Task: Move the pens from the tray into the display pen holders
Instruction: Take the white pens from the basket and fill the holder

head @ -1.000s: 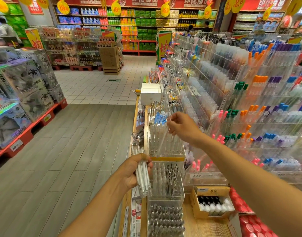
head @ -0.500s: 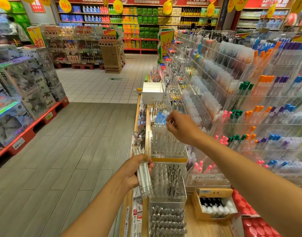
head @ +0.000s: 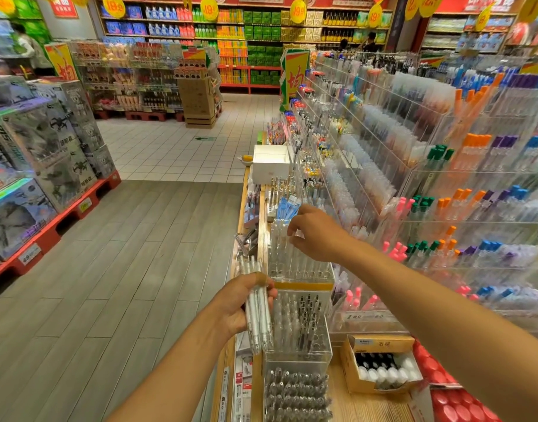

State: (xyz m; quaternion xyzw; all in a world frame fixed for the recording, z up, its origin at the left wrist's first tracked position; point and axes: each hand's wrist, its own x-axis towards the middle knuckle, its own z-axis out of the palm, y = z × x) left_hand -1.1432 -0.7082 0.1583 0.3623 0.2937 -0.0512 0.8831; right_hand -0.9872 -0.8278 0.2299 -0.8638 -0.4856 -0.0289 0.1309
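Observation:
My left hand point(head: 237, 303) grips a bundle of clear white pens point(head: 258, 312), held upright beside the shelf edge. My right hand point(head: 316, 233) hovers over a clear acrylic pen holder point(head: 301, 263) full of standing clear pens, with thumb and fingers curled as if pinching the top of one pen; the pen itself is hard to make out. A second holder point(head: 298, 324) with clear and dark pens stands nearer to me, and a third point(head: 295, 391) with grey-capped pens nearer still. No tray shows.
A cardboard box of black and white bottles point(head: 380, 367) sits right of the holders on the wooden shelf point(head: 365, 406). Tiered acrylic racks of coloured pens point(head: 444, 208) fill the right. A white box point(head: 270, 162) lies farther along. Grey floor point(head: 124, 269) opens to the left.
My right hand has come lower and a little toward me over the clear holder. My left hand keeps the bundle in about the same place.

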